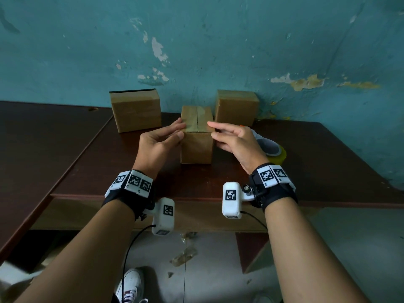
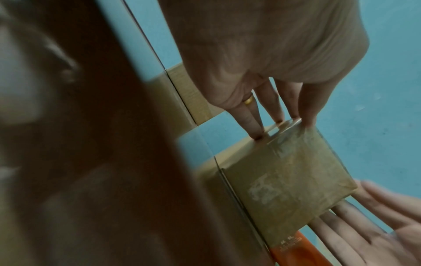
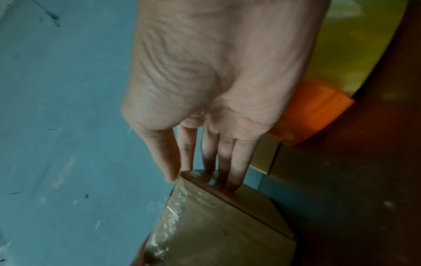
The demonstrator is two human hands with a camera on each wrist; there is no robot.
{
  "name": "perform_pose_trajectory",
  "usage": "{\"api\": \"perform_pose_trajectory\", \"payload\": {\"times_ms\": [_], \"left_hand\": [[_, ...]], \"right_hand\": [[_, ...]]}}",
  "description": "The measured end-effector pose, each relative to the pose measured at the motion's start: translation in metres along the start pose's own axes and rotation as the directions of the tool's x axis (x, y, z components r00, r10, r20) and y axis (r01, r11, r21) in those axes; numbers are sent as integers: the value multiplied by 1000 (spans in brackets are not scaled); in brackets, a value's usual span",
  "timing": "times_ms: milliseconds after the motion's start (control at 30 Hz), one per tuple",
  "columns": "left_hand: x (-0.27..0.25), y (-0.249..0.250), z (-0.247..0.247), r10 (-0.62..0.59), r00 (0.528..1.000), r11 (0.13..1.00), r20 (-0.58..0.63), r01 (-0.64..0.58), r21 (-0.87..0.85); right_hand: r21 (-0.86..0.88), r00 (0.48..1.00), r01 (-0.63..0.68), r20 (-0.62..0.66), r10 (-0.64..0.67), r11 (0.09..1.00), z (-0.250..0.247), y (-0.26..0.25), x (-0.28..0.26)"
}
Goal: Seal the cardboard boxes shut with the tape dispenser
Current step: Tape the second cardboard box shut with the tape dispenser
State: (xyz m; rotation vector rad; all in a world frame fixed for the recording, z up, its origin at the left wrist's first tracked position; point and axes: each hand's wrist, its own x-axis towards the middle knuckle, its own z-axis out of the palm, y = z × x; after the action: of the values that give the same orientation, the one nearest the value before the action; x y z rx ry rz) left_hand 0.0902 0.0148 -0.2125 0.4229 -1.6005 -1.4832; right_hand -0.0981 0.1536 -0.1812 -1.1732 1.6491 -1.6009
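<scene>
A small cardboard box stands upright in the middle of the dark brown table, with clear tape across its top seam. My left hand touches the box's upper left edge with straight fingers; the thumb lies on the tape end. My right hand presses straight fingers against the upper right side of the box. Neither hand grips anything. The tape dispenser, with a yellowish roll and an orange part, lies on the table behind my right hand, partly hidden.
Two more cardboard boxes stand against the teal wall, one at back left and one at back right. A second dark table adjoins on the left. Below the table's front edge lie a shoe and tape scraps on the floor.
</scene>
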Motion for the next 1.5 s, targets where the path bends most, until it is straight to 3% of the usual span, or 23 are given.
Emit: {"api": "perform_pose_trajectory", "payload": {"times_ms": [133,267,367,500,767,1233,1500], "left_hand": [[2,4,5,-12,998,999,-64,9,-35],[3,-1,8,48,995,994,-82,-40,99],[3,0,10,97,991,980,-90,-79,184],[2,7,9,72,990,990,-122,-55,132],[11,8,-2,-12,919,990,-394,67,124],[5,23,3,-102,929,990,-355,131,59],[6,18,4,-124,948,989,-293,143,44]], "right_hand": [[-277,993,68,-76,-93,958,8,-12,2],[-592,987,68,-79,-142,803,27,-26,-5],[-720,996,48,-20,-89,692,45,-28,-9],[-812,989,66,-24,-147,580,49,-23,-8],[-693,998,48,7,-60,719,36,-24,-8],[-656,998,59,29,-53,753,21,-27,-7],[-713,996,77,25,-85,697,15,-24,-6]]}}
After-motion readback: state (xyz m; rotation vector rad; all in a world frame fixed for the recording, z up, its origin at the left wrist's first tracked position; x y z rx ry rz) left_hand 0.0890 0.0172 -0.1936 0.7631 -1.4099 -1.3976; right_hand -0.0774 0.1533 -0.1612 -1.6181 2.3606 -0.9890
